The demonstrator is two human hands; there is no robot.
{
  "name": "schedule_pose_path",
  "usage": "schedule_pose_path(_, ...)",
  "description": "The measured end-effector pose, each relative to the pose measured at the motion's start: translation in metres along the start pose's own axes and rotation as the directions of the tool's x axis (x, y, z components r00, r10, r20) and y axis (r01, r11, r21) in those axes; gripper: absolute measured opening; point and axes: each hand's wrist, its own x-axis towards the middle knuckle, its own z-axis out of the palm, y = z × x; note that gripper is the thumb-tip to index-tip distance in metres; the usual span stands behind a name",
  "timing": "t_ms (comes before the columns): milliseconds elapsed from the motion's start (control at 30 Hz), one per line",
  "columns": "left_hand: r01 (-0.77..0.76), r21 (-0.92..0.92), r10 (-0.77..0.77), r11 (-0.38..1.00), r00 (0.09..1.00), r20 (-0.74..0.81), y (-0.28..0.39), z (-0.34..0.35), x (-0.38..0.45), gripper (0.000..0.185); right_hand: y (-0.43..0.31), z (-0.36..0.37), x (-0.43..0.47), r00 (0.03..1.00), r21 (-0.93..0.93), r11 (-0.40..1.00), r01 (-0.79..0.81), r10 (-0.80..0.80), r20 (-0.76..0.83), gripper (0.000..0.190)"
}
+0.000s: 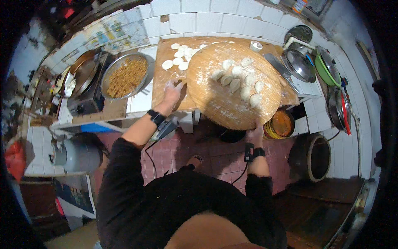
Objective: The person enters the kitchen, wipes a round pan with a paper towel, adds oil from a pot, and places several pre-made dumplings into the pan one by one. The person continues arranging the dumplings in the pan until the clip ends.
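A round wooden board (208, 84), dusted with flour, overlaps the rectangular wooden work board (160, 81) and juts past its front edge. Several folded dumplings (238, 71) lie on the round board. My right hand (256, 133) grips its near rim, the fingers partly hidden. To the left of the round board, my left hand (173, 91) is over the work board with fingers bent and apart, holding nothing visible. Several flat dough wrappers (178, 57) lie beyond my left hand. A metal bowl of chopped filling (126, 77) stands to its left.
A small white cup (256, 46) and a cleaver (277, 64) are at the right. Pot lids (299, 63) and a green basin (326, 67) lean by the wall. A wok (84, 73) sits far left. Below are a yellow bucket (279, 124), a gas cylinder (77, 152) and a large jar (317, 157).
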Motion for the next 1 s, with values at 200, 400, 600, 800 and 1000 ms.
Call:
schedule_pose_path(200, 0.077, 0.156, -0.054, 0.985, 0.988, -0.146, -0.025, -0.113, -0.125, 0.023, -0.02, -0.003, -0.02, 0.947, 0.618, 0.729, -0.295, 0.308, 0.089, 0.052)
schedule_pose_path(400, 0.192, 0.123, -0.148, 0.974, 0.942, -0.301, -0.085, -0.252, -0.229, 0.017, -0.025, 0.025, -0.099, 0.752, 0.537, 0.607, -0.585, 0.654, 0.08, 0.058)
schedule_pose_path(600, 0.388, 0.294, -0.176, 0.874, 0.816, -0.551, -0.138, -0.383, -0.315, 0.037, -0.011, 0.158, -0.171, 0.6, 0.002, 0.637, -0.771, 0.726, 0.338, 0.041)
schedule_pose_path(800, 0.563, 0.184, -0.425, 0.806, 0.766, -0.481, -0.187, -0.519, -0.377, 0.039, -0.012, 0.362, -0.23, 0.661, -0.492, 0.823, -0.282, 0.539, 0.522, 0.021)
schedule_pose_path(1000, 0.609, 0.134, -0.45, 0.782, 0.699, -0.555, -0.263, -0.639, -0.364, 0.029, -0.023, 0.536, -0.265, 0.561, -0.463, 0.792, 0.398, 0.189, 0.806, 0.025)
